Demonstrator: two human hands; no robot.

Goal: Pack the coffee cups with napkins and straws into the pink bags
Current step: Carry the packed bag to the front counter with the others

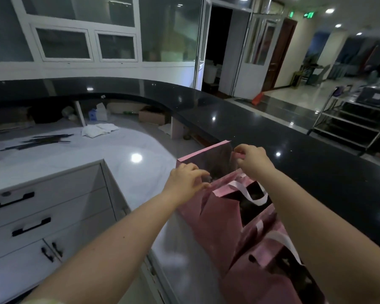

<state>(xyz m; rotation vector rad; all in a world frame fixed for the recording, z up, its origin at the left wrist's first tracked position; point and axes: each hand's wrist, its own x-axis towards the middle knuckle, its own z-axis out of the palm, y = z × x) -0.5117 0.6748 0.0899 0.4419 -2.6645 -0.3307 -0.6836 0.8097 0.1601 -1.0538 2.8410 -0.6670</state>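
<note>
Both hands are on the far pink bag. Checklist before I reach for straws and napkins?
1. Mouth of far pink bag held open: ok.
2. A hand free to reach: not ok; left hand and right hand both pinch its rim.
3. A cup inside the bag: cannot tell, interior dark.
4. Supply of straws on the white counter: ok.
5. Pile of napkins behind them: ok.
</note>
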